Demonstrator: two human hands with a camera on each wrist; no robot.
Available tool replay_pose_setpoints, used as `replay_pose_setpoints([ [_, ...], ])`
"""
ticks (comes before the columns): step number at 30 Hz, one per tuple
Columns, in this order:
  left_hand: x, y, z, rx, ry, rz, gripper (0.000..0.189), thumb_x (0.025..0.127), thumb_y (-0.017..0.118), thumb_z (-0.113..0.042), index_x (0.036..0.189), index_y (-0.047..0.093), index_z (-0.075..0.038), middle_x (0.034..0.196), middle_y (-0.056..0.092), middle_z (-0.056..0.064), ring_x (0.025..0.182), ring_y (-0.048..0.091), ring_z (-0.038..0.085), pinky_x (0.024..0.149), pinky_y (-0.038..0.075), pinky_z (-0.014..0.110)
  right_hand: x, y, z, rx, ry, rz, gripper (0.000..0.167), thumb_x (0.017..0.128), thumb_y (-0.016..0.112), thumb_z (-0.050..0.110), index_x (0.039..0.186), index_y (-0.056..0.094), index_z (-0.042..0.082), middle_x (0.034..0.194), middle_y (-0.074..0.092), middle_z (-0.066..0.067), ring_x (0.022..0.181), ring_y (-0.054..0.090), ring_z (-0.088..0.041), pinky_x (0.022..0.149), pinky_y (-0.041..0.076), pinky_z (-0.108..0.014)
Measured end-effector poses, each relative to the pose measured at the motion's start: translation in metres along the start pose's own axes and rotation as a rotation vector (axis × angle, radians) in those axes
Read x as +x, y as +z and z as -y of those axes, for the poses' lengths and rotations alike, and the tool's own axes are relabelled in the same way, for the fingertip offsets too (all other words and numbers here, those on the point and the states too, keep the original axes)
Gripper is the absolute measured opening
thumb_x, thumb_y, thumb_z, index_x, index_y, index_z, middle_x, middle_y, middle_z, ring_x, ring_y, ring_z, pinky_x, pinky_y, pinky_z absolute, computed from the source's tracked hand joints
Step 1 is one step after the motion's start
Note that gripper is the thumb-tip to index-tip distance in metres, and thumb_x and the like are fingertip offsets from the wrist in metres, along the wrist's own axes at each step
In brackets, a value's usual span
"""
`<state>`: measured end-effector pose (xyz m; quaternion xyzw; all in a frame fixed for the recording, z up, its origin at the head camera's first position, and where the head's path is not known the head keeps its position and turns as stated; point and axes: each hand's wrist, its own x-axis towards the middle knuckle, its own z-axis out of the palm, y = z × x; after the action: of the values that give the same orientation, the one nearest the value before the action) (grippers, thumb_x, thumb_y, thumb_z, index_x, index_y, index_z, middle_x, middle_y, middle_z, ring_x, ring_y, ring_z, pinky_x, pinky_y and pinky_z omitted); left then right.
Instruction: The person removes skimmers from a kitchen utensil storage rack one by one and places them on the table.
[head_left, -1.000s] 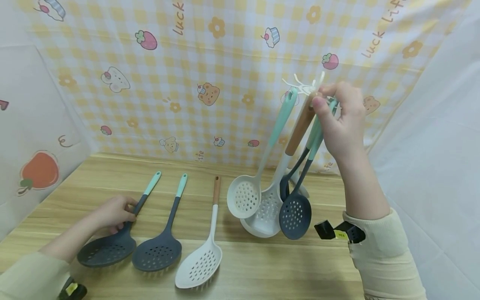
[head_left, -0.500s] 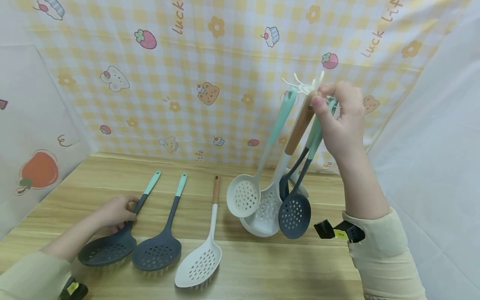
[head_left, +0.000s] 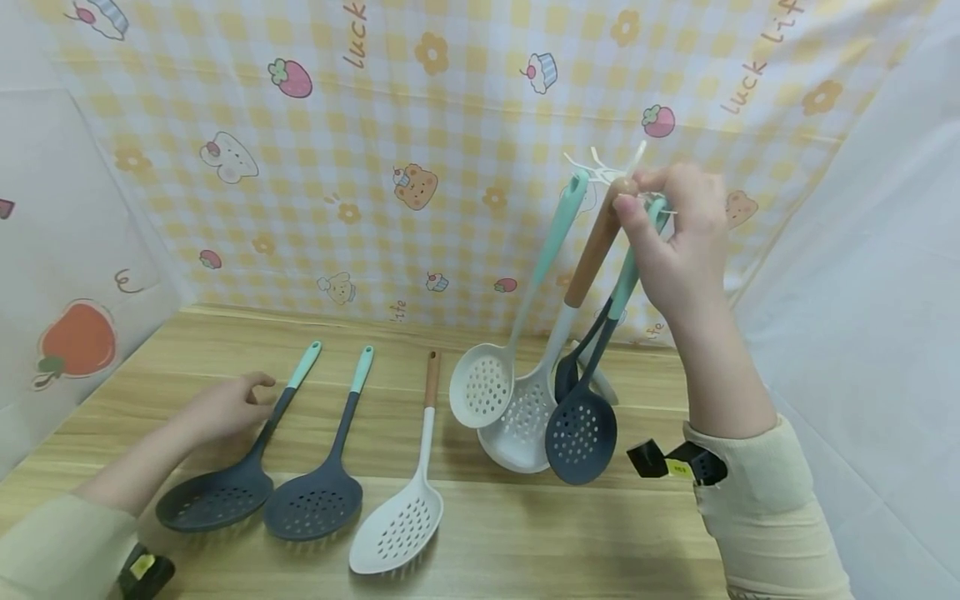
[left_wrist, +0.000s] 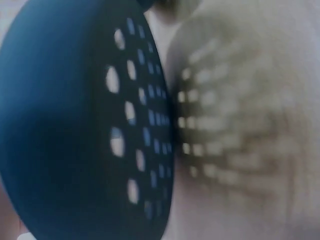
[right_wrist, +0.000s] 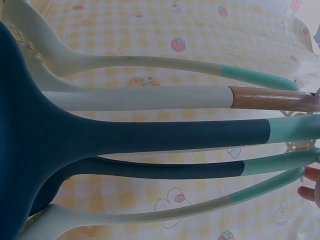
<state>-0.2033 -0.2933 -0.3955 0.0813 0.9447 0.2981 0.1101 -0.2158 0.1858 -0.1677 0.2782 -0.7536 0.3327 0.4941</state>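
My left hand (head_left: 225,408) lies loosely curved beside the neck of a dark grey skimmer (head_left: 217,497) with a mint handle, its fingertips just left of it. That skimmer's perforated bowl fills the left wrist view. My right hand (head_left: 682,242) pinches the top of the brown handle of a white slotted spoon (head_left: 525,421), just under a white hooked rack (head_left: 600,173). Around it hang a white skimmer (head_left: 482,387) with a mint handle, a small dark skimmer (head_left: 581,435), another dark utensil (head_left: 566,375) and a pale one (right_wrist: 165,216), partly hidden.
On the wooden table (head_left: 525,533) lie a second dark skimmer (head_left: 315,502) and a white slotted turner (head_left: 401,529) with a brown handle, side by side right of my left hand. A yellow checked cloth (head_left: 465,108) covers the wall behind; white sheets flank both sides.
My left hand has let go of the dark skimmer's neck and shifted slightly up. The hanging utensils have swung a little left, and my right thumb has moved slightly left with them.
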Motion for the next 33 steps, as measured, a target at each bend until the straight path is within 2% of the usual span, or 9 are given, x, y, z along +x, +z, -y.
replay_pose_setpoints([
  [2, 0.001, -0.002, -0.002, 0.012, 0.021, -0.027, 0.054, 0.092, 0.059, -0.016, 0.130, 0.040, 0.017, 0.084, 0.062, 0.014, 0.065, 0.059, 0.020, 0.053, 0.049, 0.034, 0.000, -0.001, -0.001, -0.003, -0.018, -0.008, 0.075, 0.086, 0.046, 0.070, 0.091, 0.064, -0.002, 0.101, 0.067, -0.011, 0.092, 0.038, -0.005, 0.083, 0.024, -0.027],
  [7, 0.001, -0.006, -0.014, 0.000, 0.053, -0.081, 0.051, 0.093, 0.056, -0.015, 0.131, 0.041, 0.015, 0.082, 0.059, 0.012, 0.060, 0.055, 0.020, 0.051, 0.046, 0.035, 0.000, -0.003, -0.003, 0.038, -0.017, -0.028, 0.077, 0.091, 0.038, 0.067, 0.090, 0.066, -0.005, 0.099, 0.067, -0.017, 0.092, 0.040, -0.002, 0.083, 0.025, -0.026],
  [12, 0.003, -0.010, -0.029, 0.022, 0.079, -0.138, 0.048, 0.092, 0.057, -0.014, 0.130, 0.045, 0.013, 0.084, 0.059, 0.010, 0.058, 0.050, 0.019, 0.049, 0.042, 0.034, 0.000, -0.006, -0.004, 0.053, -0.023, -0.035, 0.061, 0.096, 0.040, 0.049, 0.091, 0.069, -0.004, 0.098, 0.068, -0.018, 0.092, 0.041, -0.001, 0.084, 0.025, -0.026],
  [20, 0.010, -0.012, -0.052, 0.030, 0.092, -0.169, 0.047, 0.093, 0.056, -0.018, 0.133, 0.048, 0.005, 0.092, 0.061, 0.013, 0.058, 0.049, 0.019, 0.048, 0.040, 0.034, 0.002, -0.008, -0.003, 0.024, -0.076, -0.046, 0.041, 0.090, 0.045, 0.030, 0.089, 0.072, -0.001, 0.089, 0.068, -0.017, 0.086, 0.043, -0.003, 0.084, 0.026, -0.026],
  [24, 0.013, -0.012, -0.062, 0.037, 0.114, -0.200, 0.044, 0.094, 0.056, -0.020, 0.132, 0.052, 0.001, 0.094, 0.063, 0.013, 0.062, 0.052, 0.019, 0.049, 0.042, 0.033, 0.002, -0.009, -0.002, 0.015, -0.056, -0.048, 0.038, 0.088, 0.049, 0.032, 0.087, 0.073, 0.002, 0.085, 0.068, -0.012, 0.087, 0.040, -0.001, 0.082, 0.025, -0.025],
  [29, 0.016, -0.013, -0.077, 0.040, 0.144, -0.225, 0.042, 0.095, 0.055, -0.022, 0.132, 0.053, -0.001, 0.095, 0.062, 0.011, 0.065, 0.054, 0.018, 0.050, 0.043, 0.033, 0.003, -0.008, -0.002, 0.026, -0.036, -0.054, 0.042, 0.086, 0.054, 0.039, 0.082, 0.073, 0.002, 0.080, 0.064, 0.007, 0.087, 0.039, -0.002, 0.081, 0.024, -0.026],
  [33, 0.019, -0.015, -0.092, 0.017, 0.179, -0.255, 0.041, 0.095, 0.054, -0.020, 0.131, 0.054, -0.001, 0.095, 0.062, 0.010, 0.067, 0.054, 0.019, 0.050, 0.043, 0.033, 0.004, -0.008, -0.001, 0.034, -0.024, -0.062, 0.043, 0.084, 0.056, 0.040, 0.081, 0.073, 0.001, 0.082, 0.065, 0.010, 0.085, 0.039, -0.002, 0.079, 0.023, -0.025],
])
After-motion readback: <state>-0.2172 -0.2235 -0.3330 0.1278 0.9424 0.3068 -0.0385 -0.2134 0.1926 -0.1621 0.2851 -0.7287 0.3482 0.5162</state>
